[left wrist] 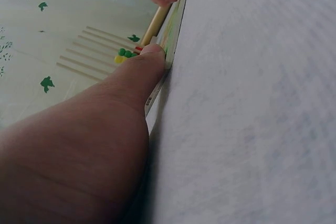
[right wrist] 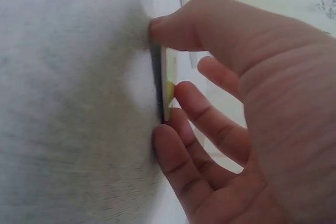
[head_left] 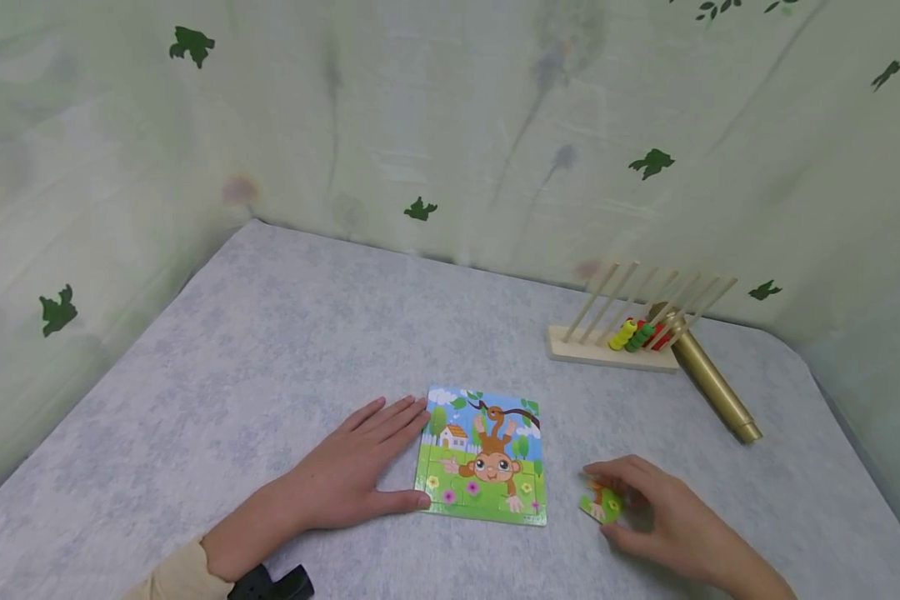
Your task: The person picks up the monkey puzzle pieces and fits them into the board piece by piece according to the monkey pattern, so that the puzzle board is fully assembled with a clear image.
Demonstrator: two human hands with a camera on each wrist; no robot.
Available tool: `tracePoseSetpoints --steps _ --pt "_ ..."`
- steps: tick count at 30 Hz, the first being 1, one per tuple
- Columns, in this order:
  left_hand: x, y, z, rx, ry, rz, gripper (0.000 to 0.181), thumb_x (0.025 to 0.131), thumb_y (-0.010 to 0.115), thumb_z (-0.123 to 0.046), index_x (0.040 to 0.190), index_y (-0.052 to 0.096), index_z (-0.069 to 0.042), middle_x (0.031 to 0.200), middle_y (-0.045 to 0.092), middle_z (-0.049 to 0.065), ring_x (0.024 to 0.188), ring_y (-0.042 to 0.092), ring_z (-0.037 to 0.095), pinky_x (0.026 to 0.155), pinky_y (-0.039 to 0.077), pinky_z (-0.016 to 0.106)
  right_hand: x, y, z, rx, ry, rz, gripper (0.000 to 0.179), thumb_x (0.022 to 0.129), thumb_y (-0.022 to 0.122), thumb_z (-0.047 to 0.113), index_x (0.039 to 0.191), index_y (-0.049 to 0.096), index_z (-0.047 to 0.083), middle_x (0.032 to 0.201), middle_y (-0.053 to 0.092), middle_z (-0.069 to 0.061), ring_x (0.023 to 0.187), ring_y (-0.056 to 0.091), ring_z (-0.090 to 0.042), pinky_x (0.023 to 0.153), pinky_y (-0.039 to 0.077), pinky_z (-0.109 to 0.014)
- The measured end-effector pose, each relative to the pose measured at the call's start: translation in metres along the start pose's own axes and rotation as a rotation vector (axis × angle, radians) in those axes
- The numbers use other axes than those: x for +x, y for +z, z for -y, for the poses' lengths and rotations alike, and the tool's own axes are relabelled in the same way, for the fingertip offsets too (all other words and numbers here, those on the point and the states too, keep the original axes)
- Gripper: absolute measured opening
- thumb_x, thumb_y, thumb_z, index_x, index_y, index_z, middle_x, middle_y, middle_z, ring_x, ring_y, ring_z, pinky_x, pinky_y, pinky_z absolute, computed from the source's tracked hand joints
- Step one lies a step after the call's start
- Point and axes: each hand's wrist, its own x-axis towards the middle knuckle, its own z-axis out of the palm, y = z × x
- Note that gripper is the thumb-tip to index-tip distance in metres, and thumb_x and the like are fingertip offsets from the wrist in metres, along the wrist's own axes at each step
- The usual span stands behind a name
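A square jigsaw puzzle (head_left: 450, 479) with a picture of a monkey hanging from a branch lies flat on the table. My left hand (head_left: 352, 475) rests palm down to its left, fingers straight, with fingertips and thumb at the puzzle's left edge. In the left wrist view the thumb (left wrist: 149, 64) touches that edge. Right of the puzzle, my right hand (head_left: 663, 517) pinches a small puzzle piece (head_left: 606, 505) showing green, brown and a yellow flower. From the right wrist, the piece (right wrist: 170, 82) appears edge-on between thumb and fingers, low at the table surface.
A wooden peg stand (head_left: 607, 358) with yellow, green and red beads stands at the back right. A gold-coloured tube (head_left: 712, 383) leans against or lies beside it; contact is unclear. A printed cloth (head_left: 480, 125) hangs behind the table (head_left: 307, 317).
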Motion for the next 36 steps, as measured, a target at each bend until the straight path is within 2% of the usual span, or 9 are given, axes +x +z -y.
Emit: tracePoseSetpoints --steps 6,16,24,31,36 --pt "0.000 0.000 0.001 -0.003 0.001 -0.002 0.098 0.093 0.045 -0.080 0.163 0.031 -0.013 0.171 0.026 -0.001 0.159 0.020 0.020 0.131 0.015 0.048 0.006 0.001 0.003 0.006 -0.117 -0.058 0.061 0.081 0.088 0.013 0.135 0.062 0.023 0.118 0.065 0.015 0.091 0.055 0.001 0.068 0.051 -0.018" --pt "-0.001 0.001 0.001 0.002 0.006 -0.011 0.098 0.094 0.045 -0.079 0.163 0.031 -0.013 0.171 0.026 0.000 0.159 0.020 0.020 0.130 0.015 0.048 0.025 0.010 0.022 0.022 -0.238 -0.115 0.055 0.080 0.087 0.007 0.129 0.068 0.025 0.126 0.063 0.015 0.110 0.059 -0.006 0.078 0.056 -0.022" --pt "0.000 0.001 0.001 0.004 0.018 -0.015 0.097 0.094 0.045 -0.079 0.164 0.030 -0.013 0.171 0.026 0.000 0.159 0.020 0.021 0.130 0.015 0.048 0.040 0.017 0.030 0.050 -0.347 -0.071 0.047 0.083 0.083 0.005 0.124 0.073 0.027 0.126 0.063 0.012 0.114 0.059 -0.008 0.092 0.055 -0.026" --pt "0.000 0.000 0.002 -0.004 0.013 0.000 0.097 0.094 0.044 -0.079 0.164 0.029 -0.013 0.171 0.024 -0.001 0.159 0.019 0.020 0.130 0.015 0.048 0.050 0.022 0.034 0.056 -0.428 -0.052 0.046 0.083 0.082 0.005 0.123 0.073 0.026 0.126 0.065 0.012 0.115 0.059 -0.009 0.093 0.055 -0.026" --pt "0.000 0.000 0.002 -0.007 0.010 0.002 0.097 0.094 0.043 -0.080 0.164 0.030 -0.014 0.171 0.024 -0.001 0.159 0.019 0.020 0.131 0.014 0.048 0.054 0.029 0.034 0.051 -0.449 -0.040 0.042 0.084 0.081 0.008 0.121 0.074 0.026 0.127 0.064 0.013 0.115 0.057 -0.008 0.093 0.054 -0.026"
